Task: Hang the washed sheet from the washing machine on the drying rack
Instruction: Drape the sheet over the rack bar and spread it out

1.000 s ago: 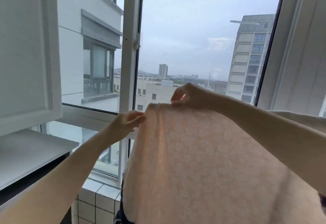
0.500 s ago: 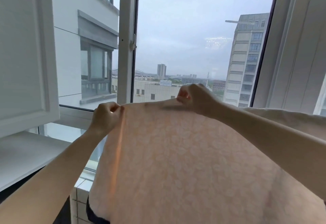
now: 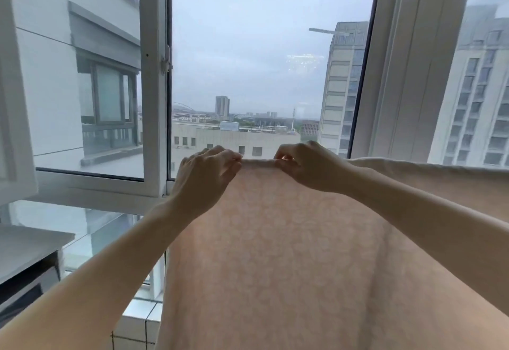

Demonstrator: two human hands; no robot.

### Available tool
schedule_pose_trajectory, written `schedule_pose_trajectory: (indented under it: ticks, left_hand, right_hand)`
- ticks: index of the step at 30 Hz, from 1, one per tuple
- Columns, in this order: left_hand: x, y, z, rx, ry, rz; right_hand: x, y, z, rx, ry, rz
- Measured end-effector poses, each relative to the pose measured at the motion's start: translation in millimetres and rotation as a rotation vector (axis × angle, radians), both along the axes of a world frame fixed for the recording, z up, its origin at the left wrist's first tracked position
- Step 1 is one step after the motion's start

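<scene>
Sheet [image 3: 289,253], draped before the window [image 3: 154,79], hangs from its top edge; the rack is hidden. My left hand [image 3: 205,173] and right hand [image 3: 308,166] pinch that edge close together, probably to keep it taut and level.

Drying rack hidden under sheet [image 3: 275,253]; sheet's lower part cut off by frame edge.

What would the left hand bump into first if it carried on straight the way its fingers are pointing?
Probably the right hand. The left hand points rightward along the top edge of the pale pink patterned sheet, and only a short stretch of that edge separates them, though depth is unclear.
</scene>
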State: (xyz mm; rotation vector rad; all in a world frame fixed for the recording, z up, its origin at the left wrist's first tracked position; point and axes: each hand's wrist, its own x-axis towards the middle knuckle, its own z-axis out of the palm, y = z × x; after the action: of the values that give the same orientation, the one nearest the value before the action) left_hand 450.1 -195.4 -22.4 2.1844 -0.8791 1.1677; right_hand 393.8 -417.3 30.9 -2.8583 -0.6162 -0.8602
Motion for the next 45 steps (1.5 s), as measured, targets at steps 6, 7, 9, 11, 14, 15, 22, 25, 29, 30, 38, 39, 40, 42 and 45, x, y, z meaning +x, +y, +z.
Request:
schedule_pose_trajectory:
  ticks: [6,7,9,11,14,15,22,25,29,30,38,39,40,42,45]
  left_hand:
    - [-18,-52,8,0.058,-0.008,-0.071]
    - [-21,-59,9,0.064,-0.008,-0.069]
    - [-27,-71,11,0.066,-0.007,-0.060]
    - [-32,-84,11,0.051,0.014,-0.016]
    - [-39,-105,14,-0.008,0.105,0.178]
    - [-43,-114,16,-0.025,0.126,0.221]
    - [-92,-212,22,-0.059,0.093,0.011]
    - [-106,-255,27,-0.080,0.137,-0.116]
    - [-114,-293,27,-0.152,0.188,-0.129]
    - [-115,-299,29,-0.178,0.214,-0.123]
    - [-119,-324,43,-0.216,0.234,0.013]
    - [-120,-328,48,-0.252,0.232,0.025]
    - [-119,-332,54,-0.282,0.235,0.033]
    - [-113,-338,60,-0.270,0.272,0.059]
    - [-108,-340,52,-0.152,0.316,0.105]
  right_hand:
    - [-29,-64,5,-0.036,-0.024,-0.147]
    - [-35,-75,6,-0.045,-0.032,-0.172]
    - [-44,-95,7,-0.054,-0.046,-0.200]
    - [-53,-114,6,-0.039,-0.067,-0.192]
    - [-67,-145,3,0.009,-0.059,-0.175]
    - [-72,-156,3,0.016,-0.060,-0.177]
    - [-116,-245,0,-0.021,-0.080,-0.151]
    - [-135,-291,-1,0.030,-0.117,-0.092]
    - [-151,-341,-5,0.096,-0.150,-0.028]
    - [-154,-349,-5,0.118,-0.164,-0.002]
    - [-150,-359,7,0.176,-0.262,0.048]
    - [-145,-359,15,0.215,-0.283,0.025]
    - [-138,-359,23,0.254,-0.303,-0.005]
    - [-122,-360,36,0.257,-0.217,-0.091]
    - [-109,-362,35,0.196,0.148,-0.153]
